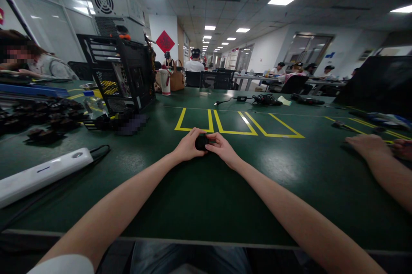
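A small black rounded object [201,142] is between my two hands, just above or on the green tabletop; its kind is too dark to make out. My left hand [189,144] wraps round its left side, thumb below and fingers above. On the other side, my right hand [222,147] pinches it with thumb and fingertips. Right behind my hands, yellow tape outlines [210,121] mark the table. Part of the black object is hidden by my fingers.
An open black computer case [128,76] stands at the left, near a bottle [93,104] and a pile of black parts [48,115]. Closer lies a white power strip [45,175]. Coiled black cable [264,100] sits at the back. Another person's hand [370,147] rests at the right.
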The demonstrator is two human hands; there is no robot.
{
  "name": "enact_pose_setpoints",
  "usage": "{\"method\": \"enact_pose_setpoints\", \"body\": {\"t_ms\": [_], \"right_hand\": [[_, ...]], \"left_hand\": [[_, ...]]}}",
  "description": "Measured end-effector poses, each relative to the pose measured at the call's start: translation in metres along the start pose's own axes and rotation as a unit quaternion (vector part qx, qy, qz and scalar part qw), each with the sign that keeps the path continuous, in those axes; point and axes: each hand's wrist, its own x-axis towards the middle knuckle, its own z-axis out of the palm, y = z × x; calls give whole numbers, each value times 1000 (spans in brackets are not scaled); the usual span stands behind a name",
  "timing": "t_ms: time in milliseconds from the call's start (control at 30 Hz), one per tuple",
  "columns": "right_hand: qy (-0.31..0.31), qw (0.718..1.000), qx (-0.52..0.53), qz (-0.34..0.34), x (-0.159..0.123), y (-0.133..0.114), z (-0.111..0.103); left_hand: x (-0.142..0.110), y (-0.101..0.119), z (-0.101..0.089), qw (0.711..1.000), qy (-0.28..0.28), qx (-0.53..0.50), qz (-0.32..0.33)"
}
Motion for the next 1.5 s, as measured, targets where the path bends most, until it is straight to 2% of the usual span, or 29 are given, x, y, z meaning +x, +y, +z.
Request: {"method": "enact_pose_setpoints", "body": {"t_ms": [133,433,767,967,1167,1500], "right_hand": [[12,1000,-8,-12,1,0,2],[-3,999,-9,32,3,1,-1],[6,1000,-14,-4,0,-1,1],[1,999,-29,19,2,0,0],[3,1000,-9,-8,2,3,1],[2,1000,-27,-7,3,3,0]], "left_hand": [[0,0,0,1000,1,-2,3],[1,1,1,1000,1,-5,-4],[0,0,1,1000,7,-4,6],[0,2,-1,1000,1,-10,-3],[0,0,1,1000,2,-10,0],[1,-3,3,1000,5,3,6]]}}
